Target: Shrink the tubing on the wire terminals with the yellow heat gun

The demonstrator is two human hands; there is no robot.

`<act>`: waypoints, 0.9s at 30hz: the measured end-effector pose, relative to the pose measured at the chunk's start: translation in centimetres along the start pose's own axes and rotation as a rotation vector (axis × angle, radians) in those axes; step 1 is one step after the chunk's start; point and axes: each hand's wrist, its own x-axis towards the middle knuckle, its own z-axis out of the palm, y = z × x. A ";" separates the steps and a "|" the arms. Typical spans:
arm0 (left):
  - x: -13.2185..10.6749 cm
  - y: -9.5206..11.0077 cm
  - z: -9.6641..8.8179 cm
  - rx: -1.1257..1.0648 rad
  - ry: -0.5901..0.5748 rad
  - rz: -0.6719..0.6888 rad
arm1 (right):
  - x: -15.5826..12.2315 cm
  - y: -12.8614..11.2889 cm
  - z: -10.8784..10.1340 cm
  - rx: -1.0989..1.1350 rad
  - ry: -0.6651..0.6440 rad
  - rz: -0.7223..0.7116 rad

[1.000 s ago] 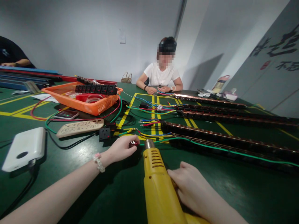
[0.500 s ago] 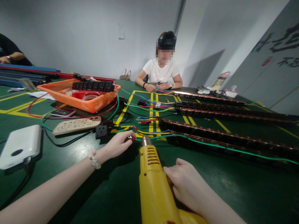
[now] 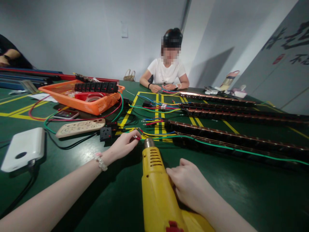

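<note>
My right hand (image 3: 190, 187) is wrapped round the handle of a yellow heat gun (image 3: 158, 180), whose metal nozzle (image 3: 149, 142) points away from me. Just left of the nozzle, my left hand (image 3: 124, 145) pinches the end of a green wire (image 3: 217, 146), where a small red piece (image 3: 136, 137) shows at the fingertips. From there the wire passes close by the nozzle and runs right along a long black strip with copper bars (image 3: 231, 137). Yellow, blue and red wires (image 3: 156, 134) lie just beyond my left fingers.
An orange basket (image 3: 94, 108) holds black socket modules (image 3: 95, 87). Left of my hand are a black socket (image 3: 105, 133), a phone case (image 3: 80, 128) and a white power bank (image 3: 24, 149). Across the table sits a person (image 3: 167, 71); further strips (image 3: 241, 116) lie at right.
The heat gun's nozzle and my left fingertips are slightly closer together. The view has shifted a little; my grip on both things stays the same.
</note>
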 end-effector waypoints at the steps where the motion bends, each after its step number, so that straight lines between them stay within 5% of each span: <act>1: 0.0 -0.1 0.0 0.004 0.000 0.010 | 0.3 -0.3 0.0 -0.001 0.003 -0.013; 15: -0.5 0.3 -0.3 -0.039 -0.058 0.220 | 1.3 -1.0 0.0 0.024 0.038 -0.041; 27: -0.1 -0.7 0.3 -0.013 0.023 0.180 | 0.4 -0.2 0.1 0.079 0.062 0.038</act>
